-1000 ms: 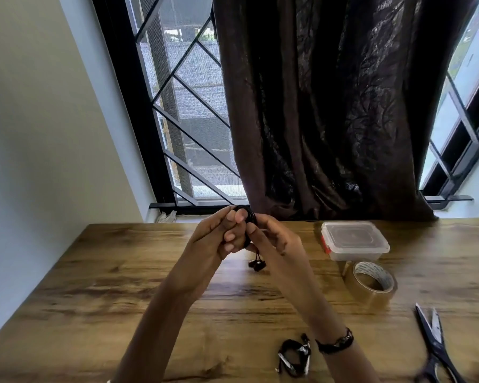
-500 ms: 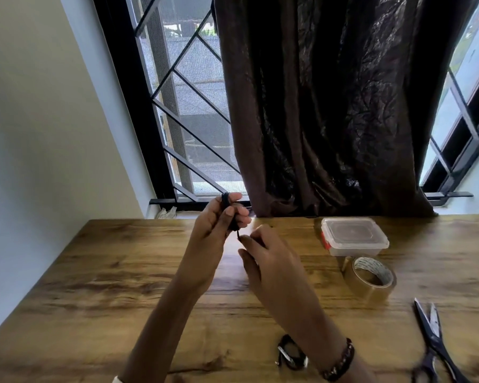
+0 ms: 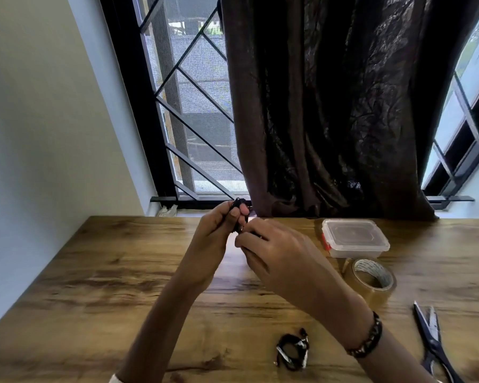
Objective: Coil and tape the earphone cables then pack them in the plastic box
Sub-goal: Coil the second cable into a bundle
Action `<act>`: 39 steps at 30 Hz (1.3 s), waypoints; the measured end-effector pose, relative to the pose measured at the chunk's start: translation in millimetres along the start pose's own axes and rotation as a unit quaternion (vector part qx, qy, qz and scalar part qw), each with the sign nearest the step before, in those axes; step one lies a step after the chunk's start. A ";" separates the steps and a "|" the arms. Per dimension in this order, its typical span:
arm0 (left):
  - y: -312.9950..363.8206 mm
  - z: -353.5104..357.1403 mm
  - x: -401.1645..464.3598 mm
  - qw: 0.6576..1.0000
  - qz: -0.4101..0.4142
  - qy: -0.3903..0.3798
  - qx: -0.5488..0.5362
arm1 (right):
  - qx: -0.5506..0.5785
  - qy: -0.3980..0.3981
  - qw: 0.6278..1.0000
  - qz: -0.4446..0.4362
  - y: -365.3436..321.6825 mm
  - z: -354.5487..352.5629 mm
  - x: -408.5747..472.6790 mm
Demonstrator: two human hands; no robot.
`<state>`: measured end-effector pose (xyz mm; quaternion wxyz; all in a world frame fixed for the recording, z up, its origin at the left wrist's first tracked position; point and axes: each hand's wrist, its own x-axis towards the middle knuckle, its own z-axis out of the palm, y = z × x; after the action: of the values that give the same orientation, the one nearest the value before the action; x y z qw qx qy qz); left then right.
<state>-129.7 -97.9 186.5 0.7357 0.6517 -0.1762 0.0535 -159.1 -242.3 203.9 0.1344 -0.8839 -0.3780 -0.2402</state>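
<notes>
Wooden table (image 3: 94, 272): tape roll (image 3: 372, 277), scissors (image 3: 433, 338).

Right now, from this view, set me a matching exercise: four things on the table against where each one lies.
Things:
1. plastic box
2. tape roll
3. scissors
4. taped earphone coil

Places:
A. near edge, between the forearms
B. far right, blades pointing away
C. back of the table, by the curtain
D. just in front of the box

Pairs: 1-C, 2-D, 3-B, 4-A
</notes>
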 end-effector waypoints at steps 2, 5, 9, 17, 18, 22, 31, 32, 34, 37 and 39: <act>1.7 -1.5 1.1 1.000 -0.001 -0.003 0.018 | 0.006 -0.012 1.000 0.000 4.6 -0.6 -0.2; 5.6 -4.0 2.6 0.999 0.006 -0.018 0.044 | 0.007 -0.023 1.000 0.004 9.3 -1.2 -1.1; 9.7 -8.5 6.5 0.998 -0.003 -0.025 0.050 | 0.007 -0.014 1.000 0.005 5.8 1.4 -4.3; 17.4 -14.2 12.6 0.987 -0.091 -0.001 -0.131 | 0.050 0.035 0.998 0.018 -0.5 18.7 -8.3; 18.9 -14.2 12.6 0.988 -0.092 -0.006 -0.127 | 0.063 0.037 0.997 0.017 -0.9 19.6 -8.0; 21.7 -14.7 12.6 0.990 -0.097 -0.021 -0.098 | 0.136 0.047 0.989 0.022 0.3 21.3 -6.8; 24.6 -18.4 16.1 0.991 -0.067 -0.071 -0.093 | 0.241 0.220 0.936 0.130 11.6 25.5 -8.1; 24.9 -18.8 16.8 0.991 -0.062 -0.075 -0.092 | 0.259 0.246 0.920 0.159 14.8 23.6 -5.1; 25.6 -18.4 17.8 0.991 -0.058 -0.084 -0.086 | 0.345 0.241 0.883 0.209 21.5 18.9 2.0; 26.4 -16.3 18.5 0.990 -0.054 -0.096 -0.084 | 0.474 0.167 0.835 0.225 27.6 19.4 10.3; 26.5 -15.4 18.8 0.991 -0.050 -0.098 -0.079 | 0.540 0.150 0.802 0.209 25.6 23.9 13.6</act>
<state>-117.4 -81.8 216.2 0.7660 0.6015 -0.2183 -0.0616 -124.5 -241.4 189.4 0.6918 -0.6788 -0.2279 -0.0936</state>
